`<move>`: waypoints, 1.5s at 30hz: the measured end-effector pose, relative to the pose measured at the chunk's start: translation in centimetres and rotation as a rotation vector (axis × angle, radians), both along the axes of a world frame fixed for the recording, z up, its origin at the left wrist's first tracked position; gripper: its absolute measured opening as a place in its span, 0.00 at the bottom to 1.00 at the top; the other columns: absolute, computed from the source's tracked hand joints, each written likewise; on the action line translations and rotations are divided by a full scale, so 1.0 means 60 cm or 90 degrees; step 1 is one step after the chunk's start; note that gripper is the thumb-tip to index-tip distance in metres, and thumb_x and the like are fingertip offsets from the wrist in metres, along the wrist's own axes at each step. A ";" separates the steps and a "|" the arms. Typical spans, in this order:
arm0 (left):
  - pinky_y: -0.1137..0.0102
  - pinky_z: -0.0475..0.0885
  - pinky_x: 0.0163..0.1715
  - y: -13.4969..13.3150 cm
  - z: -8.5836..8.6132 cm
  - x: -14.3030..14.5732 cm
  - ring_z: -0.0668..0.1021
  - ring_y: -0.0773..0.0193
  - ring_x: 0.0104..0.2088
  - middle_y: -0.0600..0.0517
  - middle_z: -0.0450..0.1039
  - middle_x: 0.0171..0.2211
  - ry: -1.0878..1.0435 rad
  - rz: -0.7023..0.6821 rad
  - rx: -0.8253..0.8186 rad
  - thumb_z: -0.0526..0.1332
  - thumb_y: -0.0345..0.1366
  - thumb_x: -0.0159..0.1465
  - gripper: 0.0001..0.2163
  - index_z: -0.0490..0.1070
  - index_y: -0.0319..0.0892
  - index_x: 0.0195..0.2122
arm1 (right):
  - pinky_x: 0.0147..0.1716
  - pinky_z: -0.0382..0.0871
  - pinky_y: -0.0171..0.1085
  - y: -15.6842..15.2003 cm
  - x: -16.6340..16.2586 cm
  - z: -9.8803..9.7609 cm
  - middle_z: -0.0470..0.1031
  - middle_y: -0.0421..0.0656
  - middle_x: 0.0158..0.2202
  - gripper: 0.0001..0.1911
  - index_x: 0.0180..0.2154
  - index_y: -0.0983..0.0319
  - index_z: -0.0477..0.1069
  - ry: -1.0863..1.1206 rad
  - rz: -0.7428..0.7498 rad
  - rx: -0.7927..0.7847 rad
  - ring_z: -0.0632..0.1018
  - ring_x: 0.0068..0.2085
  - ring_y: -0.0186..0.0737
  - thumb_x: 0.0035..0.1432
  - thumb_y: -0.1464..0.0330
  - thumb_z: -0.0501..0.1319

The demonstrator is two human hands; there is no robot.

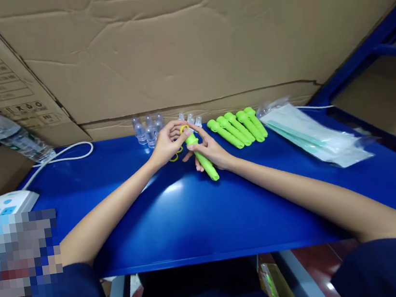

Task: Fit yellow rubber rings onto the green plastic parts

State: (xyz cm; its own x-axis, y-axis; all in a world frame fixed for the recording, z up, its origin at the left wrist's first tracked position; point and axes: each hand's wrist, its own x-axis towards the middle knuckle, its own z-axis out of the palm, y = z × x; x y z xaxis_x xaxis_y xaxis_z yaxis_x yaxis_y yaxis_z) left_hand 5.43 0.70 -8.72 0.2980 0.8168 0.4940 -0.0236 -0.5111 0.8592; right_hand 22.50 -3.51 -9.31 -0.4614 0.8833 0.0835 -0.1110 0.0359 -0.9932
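My right hand [210, 150] is wrapped round a bright green plastic tube [205, 161], which points down toward me over the blue table [192, 217]. My left hand [167, 143] pinches a small yellow ring [184, 129] at the tube's top end. Another yellow ring [174, 158] lies on the table just under my left hand. Both hands meet near the table's far middle.
Several green tubes [238, 126] lie in a row to the right, next to clear plastic bags [313, 135]. Small clear vials [149, 128] stand behind my hands. A water bottle [6, 131], a white cable and a white device [10, 202] are at the left. Cardboard boxes form the back wall.
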 end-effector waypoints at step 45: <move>0.67 0.74 0.45 0.002 -0.020 -0.009 0.78 0.64 0.41 0.49 0.75 0.40 0.069 0.132 0.089 0.65 0.52 0.65 0.15 0.74 0.44 0.38 | 0.11 0.69 0.35 0.013 -0.028 -0.018 0.76 0.37 0.35 0.34 0.50 0.50 0.52 -0.031 -0.147 0.037 0.74 0.17 0.34 0.54 0.44 0.67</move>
